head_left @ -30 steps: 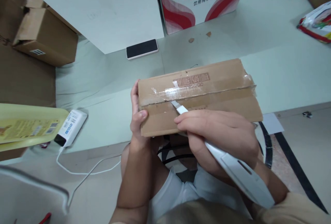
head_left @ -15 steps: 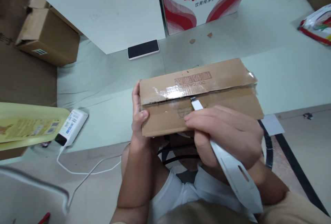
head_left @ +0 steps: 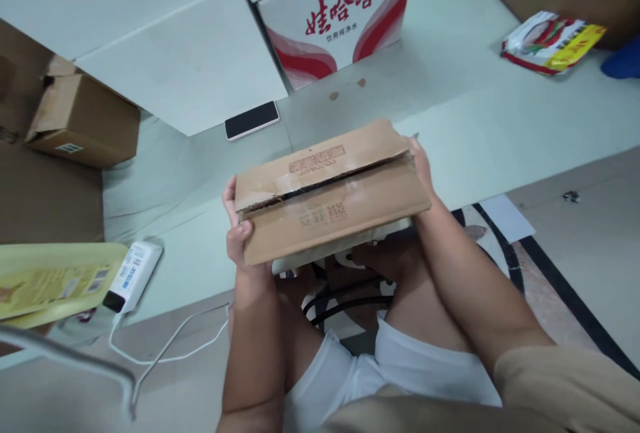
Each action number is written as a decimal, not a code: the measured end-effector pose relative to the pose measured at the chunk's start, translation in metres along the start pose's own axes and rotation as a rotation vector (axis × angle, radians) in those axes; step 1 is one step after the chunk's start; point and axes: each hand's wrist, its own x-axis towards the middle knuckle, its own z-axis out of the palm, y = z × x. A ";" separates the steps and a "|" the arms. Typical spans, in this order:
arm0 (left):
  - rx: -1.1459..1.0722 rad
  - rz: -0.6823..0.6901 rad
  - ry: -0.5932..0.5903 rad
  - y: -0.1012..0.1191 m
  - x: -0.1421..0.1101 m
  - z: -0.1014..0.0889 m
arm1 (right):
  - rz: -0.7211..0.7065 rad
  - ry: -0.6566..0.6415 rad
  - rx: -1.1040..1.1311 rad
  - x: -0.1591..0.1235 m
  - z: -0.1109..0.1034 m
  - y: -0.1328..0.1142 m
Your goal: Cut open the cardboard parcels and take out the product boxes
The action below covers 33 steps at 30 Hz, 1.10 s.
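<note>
A flat brown cardboard box (head_left: 345, 210) is held above my lap at the edge of a pale green table (head_left: 500, 120). My left hand (head_left: 238, 236) grips its left end, thumb on top. At the right end my right hand (head_left: 423, 165) clasps it, with most fingers hidden behind the box. A dark gap runs along the top seam, where the clear tape (head_left: 270, 190) is split. A pale strip (head_left: 320, 256) shows under the front edge; I cannot tell what it is. No knife is in view.
A phone (head_left: 251, 120) lies face down behind the box, beside a red-and-white printed carton (head_left: 340, 13). A white power bank (head_left: 133, 273) with its cable and a yellow package (head_left: 50, 280) lie at left. A brown box (head_left: 80, 120) sits far left, a snack bag (head_left: 550, 40) far right.
The white knife that my right hand drew rightward along the taped seam is gone from view. My right hand now holds the box's right end, and the seam gapes open.
</note>
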 end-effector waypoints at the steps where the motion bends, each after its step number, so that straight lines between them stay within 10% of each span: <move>1: 0.005 0.006 -0.009 0.000 0.000 0.000 | 0.080 0.030 0.006 -0.001 0.005 0.000; 14: 0.032 0.067 -0.003 -0.005 0.005 -0.019 | 0.089 0.256 0.203 -0.012 -0.011 -0.030; 24: 0.006 0.186 0.190 0.008 0.005 -0.048 | -0.091 0.036 0.395 -0.074 0.010 -0.084; 33: 0.061 0.241 0.217 0.040 0.006 -0.083 | -0.687 -0.077 0.295 -0.096 0.012 -0.120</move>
